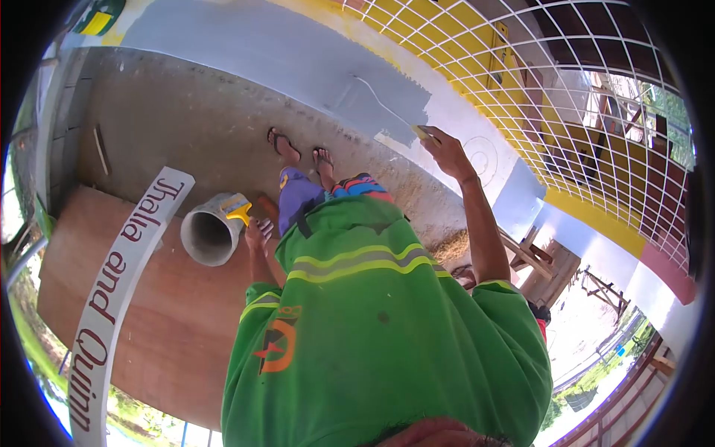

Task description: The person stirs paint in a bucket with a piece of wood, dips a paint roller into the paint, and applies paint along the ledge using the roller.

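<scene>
Head: right hand (443, 154) clasps handle (419, 133), left hand (258, 234) yellow tool (238, 211); both point upper left.

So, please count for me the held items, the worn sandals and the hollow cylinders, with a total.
Held items: 2 (yellow-handled tool, left hand; pale yellow piece, right hand)
Worn sandals: 2
Hollow cylinders: 1
Total: 5

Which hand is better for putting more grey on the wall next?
Probably the right hand: it's stretched toward the wall, its thin tool pointing across the grey paint. The left hand is farther off, near the cylinder, holding a yellow-handled tool.
</scene>
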A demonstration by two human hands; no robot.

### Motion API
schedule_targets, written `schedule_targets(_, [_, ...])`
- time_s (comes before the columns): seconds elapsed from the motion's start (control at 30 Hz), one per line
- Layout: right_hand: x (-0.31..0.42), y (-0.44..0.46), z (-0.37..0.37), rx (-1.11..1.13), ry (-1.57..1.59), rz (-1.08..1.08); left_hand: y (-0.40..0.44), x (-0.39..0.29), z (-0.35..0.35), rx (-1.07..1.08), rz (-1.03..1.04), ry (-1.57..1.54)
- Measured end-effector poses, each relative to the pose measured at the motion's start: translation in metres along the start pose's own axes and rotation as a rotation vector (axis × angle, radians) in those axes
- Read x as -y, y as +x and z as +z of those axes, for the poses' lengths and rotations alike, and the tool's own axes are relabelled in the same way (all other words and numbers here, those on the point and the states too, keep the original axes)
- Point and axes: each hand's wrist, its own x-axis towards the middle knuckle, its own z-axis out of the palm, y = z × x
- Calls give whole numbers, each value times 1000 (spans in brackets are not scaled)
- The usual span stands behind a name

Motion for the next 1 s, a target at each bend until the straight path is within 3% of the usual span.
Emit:
schedule_targets(0.07, [0,-3,0,-32,-59,-57,0,2,-3,-8,20,-9])
schedule_targets(0.13, [-45,-28,-19,-36,-80,-72,-1,1,-5,-10,23,10])
schedule_targets(0.17, [-54,-48,-35,58,-64,140,-1,2,-5,-13,24,12])
schedule_targets(0.4, [-159,-168,-103,87,19,495,-7,9,0,-24,-45,-2])
schedule_targets(0.57, [-89,-107,-58,77,-78,256,-11,15,-5,-12,-53,-10])
schedule_targets(0.63, [-54,-61,-21,43,2,37,-13,12,-9,-2,-56,21])
schedule_targets(0.67, [-45,-39,-1,-60,-104,-137,-13,10,-12,-3,-40,23])
schedule_targets(0.8, [-6,-6,16,-81,-123,-206,-12,-2,-22,-12,-10,65])
schedule_targets(0.87, [-41,-28,-10,-53,-160,-170,-12,-11,-22,-14,-4,84])
schedule_targets(0.93, [-82,-69,-48,60,-72,94,-12,-14,-19,-13,-1,89])
schedule_targets(1.0, [-145,-119,-81,50,-100,170,-12,-15,-14,10,-1,130])
